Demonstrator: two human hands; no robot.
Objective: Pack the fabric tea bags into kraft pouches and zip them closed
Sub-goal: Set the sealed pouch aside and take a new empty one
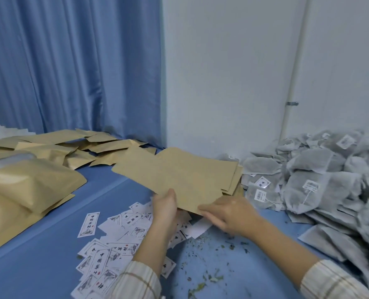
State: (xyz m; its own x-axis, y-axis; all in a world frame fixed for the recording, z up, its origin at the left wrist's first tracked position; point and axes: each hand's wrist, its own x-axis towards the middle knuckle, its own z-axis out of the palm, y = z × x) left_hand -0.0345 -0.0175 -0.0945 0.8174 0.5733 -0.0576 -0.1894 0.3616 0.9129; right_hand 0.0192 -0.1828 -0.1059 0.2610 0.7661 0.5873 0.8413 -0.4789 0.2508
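A flat, empty kraft pouch (pixel 179 175) is lifted at the middle of the blue table, above a small stack of more flat pouches (pixel 233 182). My left hand (pixel 165 205) grips its near left edge. My right hand (pixel 226 214) pinches the near right corner. A big heap of grey fabric tea bags (pixel 321 182) with white tags fills the right side. Filled, puffy kraft pouches (pixel 26 190) lie at the left, with more pouches (pixel 93 147) scattered behind them by the curtain.
White printed labels (pixel 112 240) are strewn under and near my left forearm. Loose tea crumbs (pixel 211 266) dot the blue table (pixel 50 255) in front. A blue curtain (pixel 71 65) and a white wall (pixel 222 72) close off the back.
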